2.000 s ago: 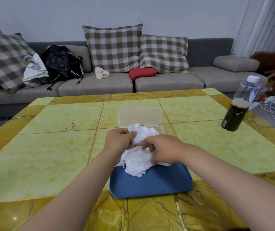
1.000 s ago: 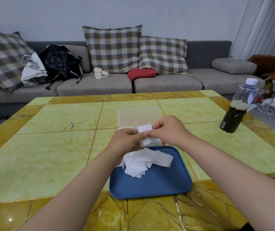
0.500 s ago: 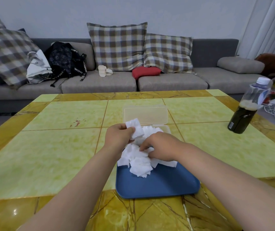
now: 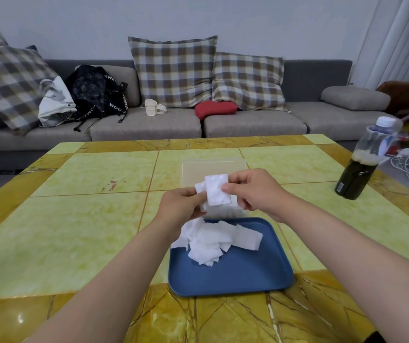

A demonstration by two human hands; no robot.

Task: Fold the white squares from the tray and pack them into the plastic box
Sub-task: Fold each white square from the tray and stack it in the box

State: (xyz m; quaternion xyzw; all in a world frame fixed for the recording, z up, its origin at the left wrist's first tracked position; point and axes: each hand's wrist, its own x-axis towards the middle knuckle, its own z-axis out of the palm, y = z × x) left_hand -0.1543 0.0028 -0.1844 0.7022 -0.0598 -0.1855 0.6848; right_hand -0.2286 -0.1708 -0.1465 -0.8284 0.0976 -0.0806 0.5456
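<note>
Glossy marble-look table, matt plastic tray.

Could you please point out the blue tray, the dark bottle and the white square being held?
blue tray (image 4: 248,278): head view, bare floor near its front.
dark bottle (image 4: 356,179): head view, dark lower body.
white square (image 4: 217,191): head view, middle of its face.

Left hand and right hand bare; forearms bare up to the frame edge.
</note>
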